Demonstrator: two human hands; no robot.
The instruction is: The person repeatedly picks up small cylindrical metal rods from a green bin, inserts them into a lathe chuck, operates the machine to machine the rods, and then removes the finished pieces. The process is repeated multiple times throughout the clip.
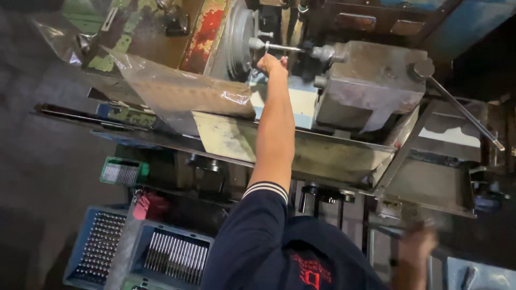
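Note:
My left hand [271, 64] reaches far forward to a lathe, fingers closed at a thin metal rod [285, 48] that sticks out of the round grey chuck [239, 35]. The rod's other end meets the nose of a grey metal block [371, 80] to the right. My left arm wears a dark blue sleeve with a striped cuff. Low at the right, my right hand [419, 244] is blurred by motion next to the machine's front edge. I cannot tell its grip or whether it holds anything.
A clear plastic sheet [183, 91] hangs over the lathe's left side. A long steel lever [465, 115] juts out to the right. Below stand blue crates of metal rods [174, 256], a second crate [99, 247] and a small green tray [124, 172].

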